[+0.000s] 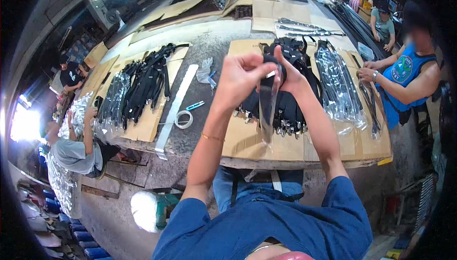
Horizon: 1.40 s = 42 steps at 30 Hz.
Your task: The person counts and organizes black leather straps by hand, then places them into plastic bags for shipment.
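Note:
A black strap in a clear plastic sleeve (267, 110) hangs down between my hands, over the cardboard. My left hand (245, 76) pinches it near the top, thumb and fingers pressed together. My right hand (291, 73) is closed around the upper part of the same strap, its thumb pointing up. Just behind and below them lies a pile of black straps with metal clips (288, 110), partly hidden by my hands. To the right is a stack of bagged straps (338, 86) in shiny clear plastic.
Left on the table are another strap pile (147, 86), a white strip (178, 107), a tape roll (183, 119) and a blue cutter (194, 105). A person in a blue vest (404, 69) handles straps at the right edge; a person in grey (76, 153) works at left.

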{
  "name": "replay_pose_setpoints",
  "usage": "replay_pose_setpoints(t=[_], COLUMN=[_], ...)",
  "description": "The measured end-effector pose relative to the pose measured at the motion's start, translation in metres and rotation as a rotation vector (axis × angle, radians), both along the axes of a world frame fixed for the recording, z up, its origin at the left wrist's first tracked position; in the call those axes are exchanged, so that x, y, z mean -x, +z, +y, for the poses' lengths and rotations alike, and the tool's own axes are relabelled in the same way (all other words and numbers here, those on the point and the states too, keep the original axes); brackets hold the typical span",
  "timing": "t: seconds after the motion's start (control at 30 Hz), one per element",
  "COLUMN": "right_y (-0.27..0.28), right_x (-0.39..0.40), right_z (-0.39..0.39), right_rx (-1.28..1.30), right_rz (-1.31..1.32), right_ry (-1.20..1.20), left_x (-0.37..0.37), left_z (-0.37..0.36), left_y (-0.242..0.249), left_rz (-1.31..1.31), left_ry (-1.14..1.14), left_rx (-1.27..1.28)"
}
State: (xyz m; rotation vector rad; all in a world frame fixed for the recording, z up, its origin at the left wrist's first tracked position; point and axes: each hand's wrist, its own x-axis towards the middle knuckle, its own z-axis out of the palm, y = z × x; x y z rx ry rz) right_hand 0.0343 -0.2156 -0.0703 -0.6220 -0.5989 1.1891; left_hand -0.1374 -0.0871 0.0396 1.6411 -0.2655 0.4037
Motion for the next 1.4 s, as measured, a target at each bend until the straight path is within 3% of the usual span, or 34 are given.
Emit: replay_pose_setpoints(t=[0.03, 0.07, 0.13, 0.2, 0.27, 0.3, 0.37, 0.5, 0.83, 0.93, 1.23, 1.33, 1.4], right_y=[0.019, 0.039, 0.075, 0.104, 0.13, 0.14, 0.151, 0.158, 0.175, 0.176, 0.189, 0.18, 0.166], right_x=[0.011, 0.019, 0.034, 0.026, 0.039, 0.043, 0.048, 0.052, 0.062, 0.058, 0.053, 0.052, 0.055], right_z=[0.005, 0.003, -0.002, -0.014, -0.018, -0.02, -0.023, -0.024, -0.018, -0.014, -0.024, -0.021, -0.014], right_rx=[-0.103, -0.085, -0.084, -0.071, -0.061, -0.06, 0.057, 0.182, 0.206, 0.047, 0.316, 0.298, 0.049], right_rz=[-0.014, -0.136, -0.291, -0.51, -0.694, -0.697, -1.026, -1.252, -1.341, -1.353, -1.356, -1.325, -1.237], right_ry=[-0.048, -0.131, -0.381, -0.4, -0.51, -0.503, -0.701, -0.829, -0.89, -0.871, -0.699, -0.669, -0.73], left_x=[0.005, -0.006, 0.003, 0.004, 0.007, 0.004, -0.004, 0.003, -0.011, -0.014, -0.015, -0.022, -0.027], left_z=[-0.001, 0.008, 0.004, 0.003, 0.005, 0.006, 0.008, 0.001, 0.007, 0.009, 0.005, 0.01, 0.012], left_y=[-0.002, -0.022, -0.022, -0.024, -0.022, -0.024, -0.031, -0.002, 0.03, 0.043, 0.054, 0.047, 0.044], left_rz=[0.042, 0.029, 0.061, 0.074, 0.113, 0.111, 0.049, 0.063, -0.013, -0.01, -0.093, -0.081, -0.153], left_ry=[-0.06, -0.002, -0.066, -0.069, 0.054, 0.059, 0.15, 0.121, 0.174, 0.228, 0.13, 0.12, 0.073], left_rx=[0.049, -0.063, 0.006, 0.028, -0.105, -0.1, -0.072, -0.02, -0.184, -0.247, -0.188, -0.196, -0.049])
